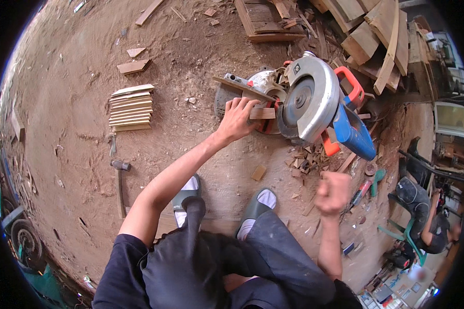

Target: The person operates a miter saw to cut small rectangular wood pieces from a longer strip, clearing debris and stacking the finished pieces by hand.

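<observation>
The left hand (237, 119), grip clamped on a wood block (263, 113), is at 9 o'clock from the saw (317, 103); the right hand (333, 193), grip curled together, at 6 o'clock.

a short, pale brown wood block (264, 113) lies at the miter saw (314, 98), its right end just beside the round dark blade (300, 98). the saw stands on brown dirt ground (191, 62), with a grey metal guard (322, 116), blue housing (351, 133) and orange-red handle (357, 85).
</observation>
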The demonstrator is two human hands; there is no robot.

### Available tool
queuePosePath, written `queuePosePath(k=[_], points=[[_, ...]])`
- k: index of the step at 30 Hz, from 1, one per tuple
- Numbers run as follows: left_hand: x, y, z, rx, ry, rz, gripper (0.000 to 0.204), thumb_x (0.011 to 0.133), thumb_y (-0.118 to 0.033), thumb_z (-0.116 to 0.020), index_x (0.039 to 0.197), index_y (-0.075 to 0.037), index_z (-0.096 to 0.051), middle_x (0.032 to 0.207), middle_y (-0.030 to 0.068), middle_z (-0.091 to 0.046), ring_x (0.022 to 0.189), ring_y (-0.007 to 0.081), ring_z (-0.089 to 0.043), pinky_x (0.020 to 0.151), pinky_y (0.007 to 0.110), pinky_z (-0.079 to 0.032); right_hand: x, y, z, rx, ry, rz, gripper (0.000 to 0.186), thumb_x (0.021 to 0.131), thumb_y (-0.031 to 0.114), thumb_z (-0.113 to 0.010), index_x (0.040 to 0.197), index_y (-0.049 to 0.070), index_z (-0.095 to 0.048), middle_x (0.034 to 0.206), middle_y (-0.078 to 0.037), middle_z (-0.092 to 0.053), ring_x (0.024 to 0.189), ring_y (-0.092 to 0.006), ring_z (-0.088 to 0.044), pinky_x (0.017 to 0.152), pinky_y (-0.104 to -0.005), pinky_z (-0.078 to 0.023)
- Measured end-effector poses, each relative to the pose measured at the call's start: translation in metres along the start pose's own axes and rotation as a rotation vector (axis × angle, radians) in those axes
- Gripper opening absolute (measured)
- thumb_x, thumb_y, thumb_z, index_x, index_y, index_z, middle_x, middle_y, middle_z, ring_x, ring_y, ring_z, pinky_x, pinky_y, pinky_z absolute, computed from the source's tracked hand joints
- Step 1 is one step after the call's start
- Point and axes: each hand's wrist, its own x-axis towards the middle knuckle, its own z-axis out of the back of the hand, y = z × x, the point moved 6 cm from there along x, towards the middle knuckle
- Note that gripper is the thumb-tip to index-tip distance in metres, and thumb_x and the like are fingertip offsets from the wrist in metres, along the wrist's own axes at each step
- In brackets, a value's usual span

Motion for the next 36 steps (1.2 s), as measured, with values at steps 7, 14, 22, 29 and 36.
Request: queuePosePath(k=[7, 14, 22, 29, 36], points=[[0.005, 0.003, -0.017, 0.012, 0.113, 0.021, 0.055, 0.077, -0.025, -0.082, 0.125, -0.013, -0.057, 0.114, 0.0094, -0.056, 0.112, 0.0304, -0.052, 0.096, 0.045, -0.040, 0.121, -0.040, 0.022, -0.033, 0.298, -0.031, 0.059, 0.074, 0.052, -0.086, 0.105, 0.005, -0.068, 0.100, -0.013, -0.073, 0.095, -0.0334, -0.071, 0.085, -0.0438, -0.053], [-0.016, 0.021, -0.017, -0.426, 0.321, 0.327, 0.049, 0.090, -0.028, -0.077, 0.128, -0.005, -0.058, 0.116, 0.0164, -0.066, 0.102, 0.0291, -0.068, 0.087, 0.041, -0.056, 0.131, -0.048, 0.005, 0.043, 0.516, -0.264, 0.060, 0.061, 0.050, -0.094, 0.098, 0.009, -0.069, 0.076, -0.009, -0.073, 0.073, -0.0316, -0.074, 0.068, -0.0399, -0.057], [-0.065, 0.029, -0.039, -1.162, 0.238, 0.801, 0.054, 0.101, -0.023, -0.067, 0.145, -0.001, -0.045, 0.120, 0.0100, -0.066, 0.105, 0.0167, -0.066, 0.091, 0.034, -0.056, 0.109, -0.049, 0.003, 0.031, 0.350, -0.222, 0.061, 0.058, 0.050, -0.094, 0.097, 0.012, -0.069, 0.075, -0.011, -0.072, 0.069, -0.0305, -0.074, 0.063, -0.0395, -0.056], [-0.070, 0.031, -0.029, -1.121, 0.243, 0.781, 0.056, 0.099, -0.021, -0.069, 0.145, -0.001, -0.044, 0.119, 0.0112, -0.065, 0.108, 0.0179, -0.065, 0.092, 0.036, -0.056, 0.039, -0.029, -0.037, -0.101, 0.223, -0.068, 0.064, 0.065, 0.065, -0.085, 0.099, 0.013, -0.069, 0.070, -0.007, -0.068, 0.060, -0.0292, -0.068, 0.058, -0.0421, -0.053], [-0.077, 0.038, -0.013, -0.985, 0.191, 0.761, 0.072, 0.092, -0.024, -0.079, 0.147, -0.001, -0.039, 0.128, 0.0148, -0.061, 0.114, 0.0223, -0.063, 0.095, 0.036, -0.054, 0.001, -0.022, -0.069, -0.105, 0.147, -0.090, 0.068, 0.069, 0.064, -0.082, 0.105, 0.008, -0.068, 0.075, -0.008, -0.068, 0.066, -0.0296, -0.068, 0.064, -0.0407, -0.050]])
